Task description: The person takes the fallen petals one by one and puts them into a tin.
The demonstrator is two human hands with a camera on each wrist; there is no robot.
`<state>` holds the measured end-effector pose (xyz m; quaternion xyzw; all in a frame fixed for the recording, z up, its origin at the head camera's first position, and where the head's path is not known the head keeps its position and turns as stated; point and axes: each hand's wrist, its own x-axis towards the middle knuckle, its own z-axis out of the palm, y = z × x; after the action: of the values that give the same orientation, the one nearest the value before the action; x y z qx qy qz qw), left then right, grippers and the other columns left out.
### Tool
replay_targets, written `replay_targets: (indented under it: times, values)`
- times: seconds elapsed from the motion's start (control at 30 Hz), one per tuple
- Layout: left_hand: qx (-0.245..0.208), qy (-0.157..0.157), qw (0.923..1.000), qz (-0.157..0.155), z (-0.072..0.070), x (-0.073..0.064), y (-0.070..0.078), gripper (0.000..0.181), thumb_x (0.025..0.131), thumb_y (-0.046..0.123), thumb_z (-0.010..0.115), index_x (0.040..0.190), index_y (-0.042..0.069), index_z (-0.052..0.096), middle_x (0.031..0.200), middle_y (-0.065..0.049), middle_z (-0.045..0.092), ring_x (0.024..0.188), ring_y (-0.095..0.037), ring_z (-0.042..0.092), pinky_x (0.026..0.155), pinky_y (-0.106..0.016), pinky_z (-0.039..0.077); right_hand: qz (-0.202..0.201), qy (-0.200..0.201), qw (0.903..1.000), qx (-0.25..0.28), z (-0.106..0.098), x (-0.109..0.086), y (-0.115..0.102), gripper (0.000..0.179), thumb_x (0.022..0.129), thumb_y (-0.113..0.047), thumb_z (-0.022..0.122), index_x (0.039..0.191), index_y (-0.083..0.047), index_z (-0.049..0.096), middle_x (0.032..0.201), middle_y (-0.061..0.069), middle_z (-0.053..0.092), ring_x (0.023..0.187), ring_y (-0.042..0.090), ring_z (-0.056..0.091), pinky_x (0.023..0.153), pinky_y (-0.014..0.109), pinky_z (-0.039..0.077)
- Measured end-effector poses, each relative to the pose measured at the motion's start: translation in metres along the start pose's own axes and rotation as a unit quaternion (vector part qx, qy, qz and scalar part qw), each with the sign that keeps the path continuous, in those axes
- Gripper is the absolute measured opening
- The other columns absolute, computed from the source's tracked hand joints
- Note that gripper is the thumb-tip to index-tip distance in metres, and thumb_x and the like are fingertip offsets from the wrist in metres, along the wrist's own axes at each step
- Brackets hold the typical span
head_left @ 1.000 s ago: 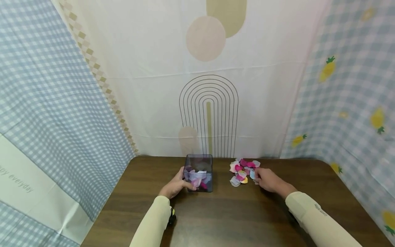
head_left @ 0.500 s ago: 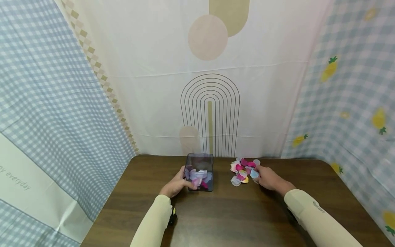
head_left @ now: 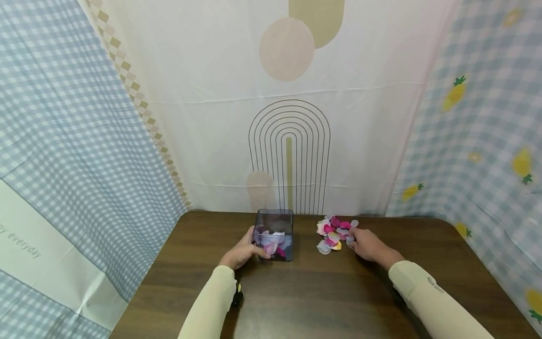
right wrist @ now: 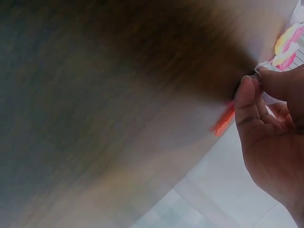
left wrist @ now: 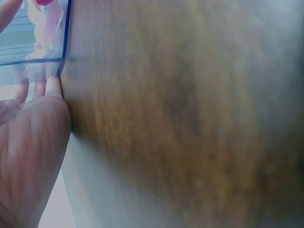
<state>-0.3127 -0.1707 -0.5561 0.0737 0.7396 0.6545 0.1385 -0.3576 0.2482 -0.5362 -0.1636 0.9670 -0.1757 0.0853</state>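
Note:
A see-through dark plastic box [head_left: 274,221] stands on the table, with pale, pink and magenta petals [head_left: 271,242] inside. My left hand [head_left: 242,250] grips its left side, thumb across the near left corner and the other fingers along the side wall. To the right of the box lies a loose pile of artificial flower petals [head_left: 332,230] in white, pink, magenta and yellow. At the pile's right edge my right hand [head_left: 369,245] pinches a pale petal [right wrist: 272,99] between thumb and forefinger, low over the table.
The brown wooden table [head_left: 305,292] runs back to a white printed cloth [head_left: 211,141]. Checked cloths hang at both sides. An orange-red sliver [right wrist: 223,121] shows below the fingers in the right wrist view. The left wrist wears a dark band [head_left: 237,295].
The right fingertips have closed on the light blue petal at the pile's right edge, and less of it shows. The left hand and the box hold their place; the head view shifts slightly.

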Motion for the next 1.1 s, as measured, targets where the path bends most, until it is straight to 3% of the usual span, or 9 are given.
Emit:
replay_targets:
  times: [0.23,0.47,0.6,0.87,1.1]
  values:
    - [-0.011,-0.002,0.9999,-0.011,0.000,0.001,0.001,0.100,0.071,-0.003,0.083,0.155,0.007,0.031,0.167,-0.019,0.043,0.146,-0.034,0.047,0.131,-0.056,0.025,-0.019,0.010,0.9997,0.008,0.000,-0.004,0.002,0.011,0.101,-0.010,0.068,0.110,-0.004,0.064,0.088,0.006,0.064,0.079,0.021,0.057,0.077,0.039,0.054]
    - [-0.008,0.001,0.9999,-0.015,0.000,0.000,0.003,0.100,0.072,-0.002,0.083,0.156,0.007,0.030,0.165,-0.019,0.045,0.142,-0.033,0.048,0.131,-0.057,0.023,-0.019,0.026,0.9992,0.024,-0.004,-0.008,-0.001,0.015,0.102,-0.011,0.067,0.115,-0.003,0.066,0.097,0.007,0.069,0.085,0.020,0.061,0.084,0.045,0.060]
    - [-0.008,0.001,0.9999,-0.013,0.000,0.001,0.002,0.100,0.072,-0.003,0.083,0.156,0.005,0.030,0.166,-0.021,0.044,0.146,-0.035,0.047,0.131,-0.057,0.023,-0.054,0.073,0.9953,0.033,-0.005,-0.013,-0.007,0.011,0.103,-0.012,0.067,0.111,-0.005,0.066,0.095,0.005,0.069,0.085,0.018,0.061,0.081,0.044,0.058]
    - [-0.026,-0.004,0.9996,-0.007,-0.002,0.003,-0.002,0.099,0.072,-0.006,0.082,0.156,0.005,0.030,0.168,-0.020,0.043,0.150,-0.033,0.045,0.126,-0.047,0.030,-0.137,0.172,0.9731,0.069,-0.011,-0.023,-0.037,0.003,0.104,-0.008,0.066,0.104,-0.011,0.065,0.098,0.000,0.068,0.086,0.012,0.058,0.077,0.035,0.053]
    - [-0.026,-0.006,0.9996,-0.009,-0.001,0.001,0.000,0.099,0.072,-0.006,0.081,0.156,0.005,0.029,0.168,-0.020,0.042,0.150,-0.035,0.045,0.127,-0.048,0.029,-0.226,0.243,0.9387,0.095,-0.019,-0.030,-0.071,0.011,0.100,-0.004,0.071,0.105,-0.013,0.066,0.095,-0.002,0.067,0.080,0.006,0.056,0.071,0.027,0.051]
